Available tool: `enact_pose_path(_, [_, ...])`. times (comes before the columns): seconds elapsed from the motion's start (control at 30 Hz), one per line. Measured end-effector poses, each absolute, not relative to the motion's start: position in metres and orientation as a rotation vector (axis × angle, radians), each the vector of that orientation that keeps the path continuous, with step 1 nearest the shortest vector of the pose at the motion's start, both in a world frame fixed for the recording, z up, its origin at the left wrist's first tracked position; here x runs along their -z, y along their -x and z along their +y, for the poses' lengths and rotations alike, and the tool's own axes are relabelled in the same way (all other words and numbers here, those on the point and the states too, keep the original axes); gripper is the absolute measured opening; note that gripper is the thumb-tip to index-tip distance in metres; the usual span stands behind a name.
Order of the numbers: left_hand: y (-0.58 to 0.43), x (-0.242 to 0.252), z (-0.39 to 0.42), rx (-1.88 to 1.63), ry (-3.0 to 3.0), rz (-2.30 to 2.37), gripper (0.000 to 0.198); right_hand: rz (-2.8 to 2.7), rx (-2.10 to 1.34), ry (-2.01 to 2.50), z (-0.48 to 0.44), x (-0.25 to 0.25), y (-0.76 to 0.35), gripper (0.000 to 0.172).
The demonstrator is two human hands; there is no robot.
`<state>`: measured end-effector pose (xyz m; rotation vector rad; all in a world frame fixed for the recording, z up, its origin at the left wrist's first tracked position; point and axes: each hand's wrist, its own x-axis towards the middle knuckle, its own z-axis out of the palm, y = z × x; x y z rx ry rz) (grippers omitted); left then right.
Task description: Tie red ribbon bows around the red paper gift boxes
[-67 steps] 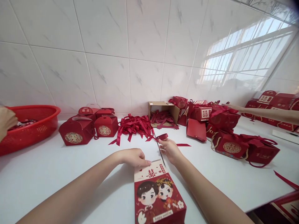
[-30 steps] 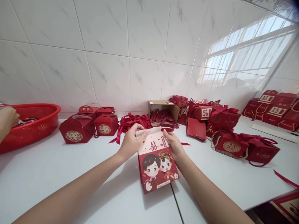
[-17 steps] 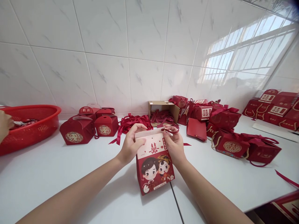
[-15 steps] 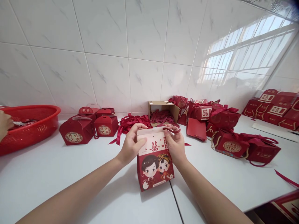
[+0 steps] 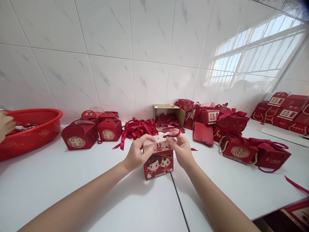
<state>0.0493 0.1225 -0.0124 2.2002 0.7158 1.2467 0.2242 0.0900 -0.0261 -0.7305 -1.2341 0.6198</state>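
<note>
- While my left hand (image 5: 138, 151) grips the box (image 5: 158, 164) by its top left corner, thumb in front and fingers behind, my right hand (image 5: 181, 148) is pinched narrow at the top right corner, holding the strap (image 5: 172, 135).
- Two seconds ago the box lay tipped back close to me, with my left hand alone on its top edge; my right hand was well apart from it, already holding the strap.
- Now the box stands more upright and farther from me, between both hands over the table (image 5: 116, 206). I cannot tell whether its base touches the surface.
- Half a second ago its pale top showed taller; now it looks shorter, the upper edge leaning away from me.
- To my left, another person's hand (image 5: 6, 125) is at the rim of the strainer (image 5: 45, 135), much as before.
- Beyond my hands, the left boxes (image 5: 79, 137), the ribbons (image 5: 140, 127) and the right boxes (image 5: 238, 149) have kept their places.
- Behind them, the carton (image 5: 182, 116) lies open towards me by the wall (image 5: 108, 32), unmoved.
- At the far right, the stack (image 5: 289, 111) is in plain view; two seconds ago somebody's arm crossed in front of it.
</note>
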Motion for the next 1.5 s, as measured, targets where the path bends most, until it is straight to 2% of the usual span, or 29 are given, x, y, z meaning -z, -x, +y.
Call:
enact_pose_path(0.2, [-0.053, 0.017, 0.121, -1.214, -2.246, 0.727, 0.01, -1.49, -0.302, 0.852, 0.09, 0.032, -0.22, 0.002])
enact_pose_path(0.4, [-0.053, 0.02, 0.121, -1.2, -2.252, 0.682, 0.005, -1.543, -0.064, 0.947, 0.087, 0.033, -0.219, 0.012])
enact_pose_path(0.83, [-0.055, 0.016, 0.113, -1.204, -2.176, 0.565, 0.006, -1.563, 0.012, 0.949, 0.086, 0.033, -0.217, 0.011])
enact_pose_path(1.0, [-0.055, 0.02, 0.115, -1.297, -2.284, 0.616, 0.006, -1.558, -0.003, 0.894, 0.081, 0.028, -0.216, 0.014])
enact_pose_path(1.2, [-0.056, 0.019, 0.112, -1.436, -2.351, 0.447, 0.012, -1.551, -0.014, 0.863, 0.075, 0.025, -0.215, 0.013])
enact_pose_path(1.5, [-0.056, 0.022, 0.113, -1.424, -2.332, 0.541, 0.011, -1.527, 0.122, 0.874, 0.078, 0.025, -0.22, 0.014])
